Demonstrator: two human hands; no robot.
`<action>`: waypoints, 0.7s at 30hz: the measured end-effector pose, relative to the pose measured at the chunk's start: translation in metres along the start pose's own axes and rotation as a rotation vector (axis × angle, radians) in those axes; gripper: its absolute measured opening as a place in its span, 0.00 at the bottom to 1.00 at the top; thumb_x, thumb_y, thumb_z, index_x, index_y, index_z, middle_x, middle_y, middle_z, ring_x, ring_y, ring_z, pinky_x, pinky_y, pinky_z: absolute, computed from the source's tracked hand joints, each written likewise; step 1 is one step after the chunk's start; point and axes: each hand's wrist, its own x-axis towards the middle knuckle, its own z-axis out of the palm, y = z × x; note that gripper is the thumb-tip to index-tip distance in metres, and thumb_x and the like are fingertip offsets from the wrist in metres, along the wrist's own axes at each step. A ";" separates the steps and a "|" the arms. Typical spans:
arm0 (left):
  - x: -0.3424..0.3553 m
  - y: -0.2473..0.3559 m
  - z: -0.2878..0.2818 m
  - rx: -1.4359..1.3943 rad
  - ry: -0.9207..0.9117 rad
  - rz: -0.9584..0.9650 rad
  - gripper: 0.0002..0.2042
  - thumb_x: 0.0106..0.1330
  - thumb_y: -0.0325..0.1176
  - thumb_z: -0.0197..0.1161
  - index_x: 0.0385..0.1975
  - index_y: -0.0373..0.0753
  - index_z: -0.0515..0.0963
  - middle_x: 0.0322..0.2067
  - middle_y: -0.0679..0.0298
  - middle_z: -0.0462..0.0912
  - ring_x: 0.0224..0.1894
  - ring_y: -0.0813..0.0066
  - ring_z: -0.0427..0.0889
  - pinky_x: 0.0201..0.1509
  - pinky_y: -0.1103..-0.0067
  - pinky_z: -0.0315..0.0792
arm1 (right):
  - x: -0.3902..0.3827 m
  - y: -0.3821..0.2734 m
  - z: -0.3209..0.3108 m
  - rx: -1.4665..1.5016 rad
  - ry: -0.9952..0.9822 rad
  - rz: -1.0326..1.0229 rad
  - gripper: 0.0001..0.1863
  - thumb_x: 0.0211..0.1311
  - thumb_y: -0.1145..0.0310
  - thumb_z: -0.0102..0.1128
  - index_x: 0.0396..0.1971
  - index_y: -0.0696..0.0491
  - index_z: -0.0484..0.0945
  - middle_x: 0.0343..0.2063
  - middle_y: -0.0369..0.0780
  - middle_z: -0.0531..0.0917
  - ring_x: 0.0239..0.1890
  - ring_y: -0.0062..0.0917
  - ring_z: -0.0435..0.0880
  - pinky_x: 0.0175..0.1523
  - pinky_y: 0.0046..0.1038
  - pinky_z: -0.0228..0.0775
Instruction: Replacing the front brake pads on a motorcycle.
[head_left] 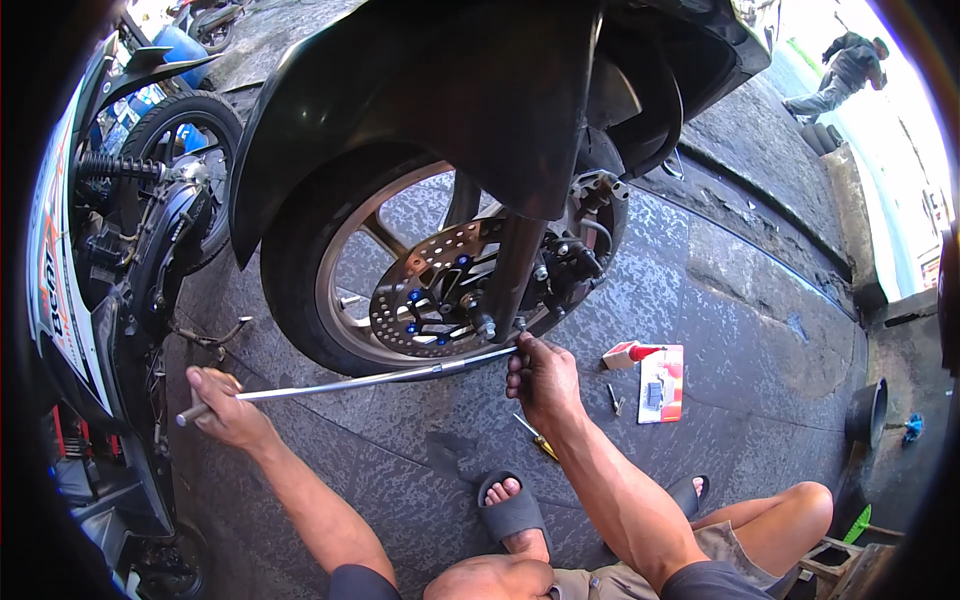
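Left hand [228, 408] is gripping a long silver bar [340, 384] near its outer end, fingers closed, a stub projecting past the fist. Right hand [545, 380] is curling its fingers about the bar's other end, just below a bolt [521, 324] near the foot of the fork leg [515, 265]; whether fingertips are touching the bolt, cannot tell. Bar is slanting slightly up to the right, passing in front of the tyre's [290, 290] lower edge. Drilled brake disc [410, 310] is sitting just above it; black fender [420, 100] is overhanging the wheel. On the floor, right of the right hand: a red-and-white card pack [660, 400] is lying beside a small box [617, 355]. Yellow-handled screwdriver [543, 444] is lying near the right forearm. Second motorcycle [165, 230] is standing at left. Another person [850, 70] is showing at upper right.
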 end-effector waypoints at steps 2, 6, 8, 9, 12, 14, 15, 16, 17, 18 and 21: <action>-0.024 -0.024 -0.001 0.008 0.072 -0.164 0.26 0.74 0.47 0.50 0.13 0.43 0.58 0.14 0.70 0.58 0.19 0.80 0.59 0.25 0.78 0.55 | 0.001 0.002 0.001 -0.082 0.024 -0.048 0.10 0.68 0.66 0.52 0.31 0.58 0.73 0.17 0.37 0.74 0.15 0.22 0.72 0.19 0.25 0.66; -0.057 -0.057 -0.011 -0.049 0.238 -0.428 0.26 0.73 0.49 0.51 0.12 0.45 0.57 0.14 0.71 0.57 0.18 0.80 0.57 0.24 0.79 0.54 | 0.003 0.007 0.002 -0.130 0.007 -0.066 0.13 0.69 0.65 0.52 0.33 0.61 0.76 0.17 0.37 0.75 0.14 0.20 0.73 0.18 0.24 0.66; -0.054 -0.056 -0.009 -0.050 0.219 -0.408 0.26 0.73 0.50 0.50 0.12 0.45 0.56 0.14 0.71 0.57 0.18 0.79 0.57 0.24 0.78 0.54 | 0.004 0.006 0.003 -0.147 0.026 -0.112 0.14 0.69 0.65 0.52 0.31 0.61 0.76 0.16 0.37 0.75 0.13 0.20 0.72 0.17 0.24 0.66; -0.054 -0.052 -0.005 -0.056 0.199 -0.381 0.27 0.73 0.50 0.50 0.11 0.45 0.55 0.14 0.71 0.56 0.18 0.79 0.58 0.25 0.78 0.55 | 0.003 0.005 0.003 -0.160 0.035 -0.100 0.14 0.69 0.65 0.52 0.31 0.61 0.76 0.16 0.37 0.75 0.13 0.20 0.72 0.17 0.24 0.66; -0.073 -0.065 -0.009 -0.062 0.210 -0.454 0.27 0.73 0.51 0.49 0.11 0.46 0.54 0.14 0.71 0.55 0.19 0.79 0.56 0.25 0.78 0.55 | 0.002 0.004 0.002 -0.185 0.033 -0.141 0.12 0.68 0.66 0.53 0.30 0.60 0.73 0.16 0.38 0.74 0.12 0.22 0.71 0.17 0.25 0.65; -0.095 -0.073 -0.003 -0.097 0.254 -0.593 0.27 0.73 0.52 0.49 0.13 0.45 0.56 0.15 0.70 0.57 0.20 0.77 0.58 0.25 0.77 0.56 | 0.005 0.009 -0.002 -0.218 0.050 -0.161 0.13 0.69 0.66 0.53 0.30 0.60 0.73 0.16 0.38 0.74 0.12 0.22 0.71 0.17 0.24 0.65; -0.111 -0.088 -0.006 -0.057 0.252 -0.648 0.26 0.72 0.53 0.49 0.13 0.45 0.56 0.15 0.70 0.58 0.20 0.77 0.59 0.26 0.76 0.57 | 0.004 0.010 0.000 -0.235 0.053 -0.177 0.13 0.69 0.65 0.53 0.29 0.61 0.73 0.16 0.38 0.74 0.12 0.22 0.71 0.16 0.24 0.65; -0.137 -0.115 -0.011 -0.024 0.246 -0.706 0.26 0.72 0.54 0.49 0.14 0.45 0.57 0.15 0.70 0.58 0.20 0.76 0.60 0.26 0.76 0.58 | 0.003 0.011 0.001 -0.278 0.059 -0.199 0.14 0.70 0.65 0.53 0.30 0.61 0.74 0.16 0.37 0.74 0.12 0.21 0.73 0.16 0.24 0.65; -0.164 -0.135 -0.014 0.017 0.273 -0.847 0.26 0.72 0.54 0.49 0.14 0.46 0.57 0.15 0.69 0.58 0.20 0.74 0.60 0.27 0.75 0.60 | 0.004 0.012 0.005 -0.273 0.056 -0.209 0.14 0.70 0.65 0.53 0.30 0.61 0.74 0.16 0.37 0.74 0.12 0.21 0.73 0.16 0.24 0.65; -0.194 -0.154 -0.022 0.017 0.264 -0.999 0.26 0.71 0.56 0.50 0.13 0.47 0.57 0.14 0.70 0.59 0.19 0.76 0.61 0.24 0.77 0.60 | 0.003 0.015 0.007 -0.360 0.060 -0.242 0.14 0.70 0.64 0.52 0.30 0.61 0.74 0.16 0.37 0.74 0.13 0.20 0.73 0.17 0.24 0.66; -0.219 -0.140 -0.023 -0.108 0.216 -1.097 0.27 0.71 0.56 0.49 0.13 0.47 0.58 0.13 0.71 0.59 0.17 0.79 0.62 0.20 0.80 0.59 | -0.001 0.016 0.003 -0.529 0.070 -0.307 0.15 0.71 0.64 0.52 0.30 0.61 0.73 0.17 0.37 0.75 0.14 0.20 0.74 0.19 0.24 0.68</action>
